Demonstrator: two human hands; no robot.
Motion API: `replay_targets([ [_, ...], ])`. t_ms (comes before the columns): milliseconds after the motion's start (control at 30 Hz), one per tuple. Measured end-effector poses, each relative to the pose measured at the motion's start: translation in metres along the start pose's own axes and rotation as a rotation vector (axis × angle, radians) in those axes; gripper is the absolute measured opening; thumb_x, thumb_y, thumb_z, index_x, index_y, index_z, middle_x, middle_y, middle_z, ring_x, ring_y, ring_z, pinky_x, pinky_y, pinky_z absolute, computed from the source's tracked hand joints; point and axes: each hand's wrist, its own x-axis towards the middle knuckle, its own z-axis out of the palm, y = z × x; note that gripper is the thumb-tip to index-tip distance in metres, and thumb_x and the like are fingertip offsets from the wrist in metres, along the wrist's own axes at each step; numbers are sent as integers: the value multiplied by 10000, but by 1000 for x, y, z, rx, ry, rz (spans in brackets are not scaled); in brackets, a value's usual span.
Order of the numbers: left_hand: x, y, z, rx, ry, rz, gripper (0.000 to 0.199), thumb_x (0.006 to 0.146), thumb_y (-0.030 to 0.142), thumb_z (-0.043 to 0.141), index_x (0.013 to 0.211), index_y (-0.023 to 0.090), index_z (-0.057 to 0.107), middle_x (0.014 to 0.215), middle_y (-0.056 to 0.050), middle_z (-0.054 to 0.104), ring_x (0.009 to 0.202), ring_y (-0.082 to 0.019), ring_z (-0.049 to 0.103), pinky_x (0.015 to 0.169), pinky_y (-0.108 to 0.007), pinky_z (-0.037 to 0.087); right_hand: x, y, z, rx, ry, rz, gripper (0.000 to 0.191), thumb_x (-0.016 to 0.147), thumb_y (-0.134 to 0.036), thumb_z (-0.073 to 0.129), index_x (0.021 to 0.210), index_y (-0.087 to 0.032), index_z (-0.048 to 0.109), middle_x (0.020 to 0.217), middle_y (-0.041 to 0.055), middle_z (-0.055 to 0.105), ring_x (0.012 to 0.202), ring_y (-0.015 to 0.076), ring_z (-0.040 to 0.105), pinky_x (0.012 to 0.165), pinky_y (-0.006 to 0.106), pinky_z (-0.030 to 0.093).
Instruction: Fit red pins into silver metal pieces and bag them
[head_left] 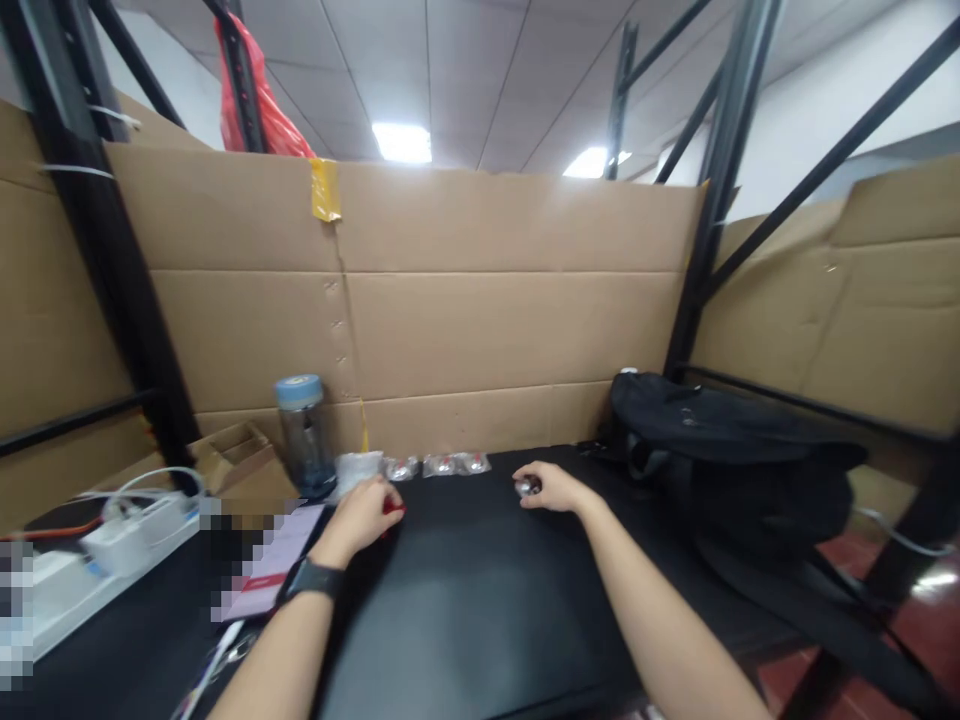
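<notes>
My left hand (365,520), with a black band on its wrist, is closed around a small red object (393,507) that mostly hides behind the fingers. Over the right part of the black table (465,600), my right hand (553,488) pinches a small shiny silver object (528,486); its kind is too small to tell. Along the back of the table lie small clear packets (455,464) with red marks inside. A white packet or tissue (358,468) sits just behind my left hand.
A blue-lidded bottle (306,440) stands at the back left beside an opened cardboard box (244,460). A white power strip (142,530) and a pinkish booklet (271,570) lie at left. A black backpack (720,450) fills the right side. Cardboard panels (450,320) wall the back.
</notes>
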Motion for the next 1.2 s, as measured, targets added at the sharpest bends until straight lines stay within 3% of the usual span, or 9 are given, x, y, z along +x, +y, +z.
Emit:
replay_targets([
  [167,5,-3,15,34,9,14,98,779,243,643,830,213,721,950,-39,703,914,-216,641,810,-289,445,-9,9,0,3,86,-31,426,695,-205,773,1120,-195,753,1066,68,746,899,193,681,841,281,502],
  [333,0,12,13,61,42,19,159,839,201,554,777,211,700,915,-48,688,905,-217,619,826,-299,424,-11,7,0,10,122,-53,448,663,-168,762,1108,-226,753,1063,52,746,922,211,674,850,297,494],
  [500,-2,26,12,66,85,-37,153,886,224,528,854,230,678,1026,-47,679,1042,-247,590,871,-332,398,-10,9,-3,81,174,-70,402,660,-146,718,1051,-233,754,1017,39,747,891,218,668,844,318,498],
  [667,-4,46,9,-100,107,-13,169,964,248,440,949,246,608,1003,-27,686,1027,-211,611,899,-322,397,-6,-9,5,234,257,-93,385,682,-191,692,1059,-252,737,1038,33,736,901,233,661,881,364,506],
  [800,-8,67,9,-208,73,71,152,973,273,440,915,250,579,933,0,690,971,-190,621,907,-311,396,-7,-38,21,283,208,-134,422,703,-225,694,1121,-279,709,1070,41,715,929,247,654,841,369,517],
  [933,-10,77,16,-261,53,76,151,944,310,488,931,277,635,980,-1,679,963,-201,599,895,-319,396,-11,-61,36,294,123,-181,504,725,-222,697,1205,-368,661,1236,35,663,1101,278,611,873,382,517],
  [1067,-10,79,21,-281,31,73,148,896,333,565,938,290,699,1018,-7,682,1009,-219,579,930,-332,389,-13,-71,46,358,62,-246,536,766,-208,680,1271,-379,623,1291,38,635,1152,271,598,907,384,522],
  [1200,-10,82,21,-298,39,43,146,843,339,638,951,302,728,1039,-6,695,1042,-236,573,939,-341,399,-11,-73,55,482,38,-260,550,771,-187,673,1296,-331,594,1309,67,608,1075,249,650,843,372,560],
])
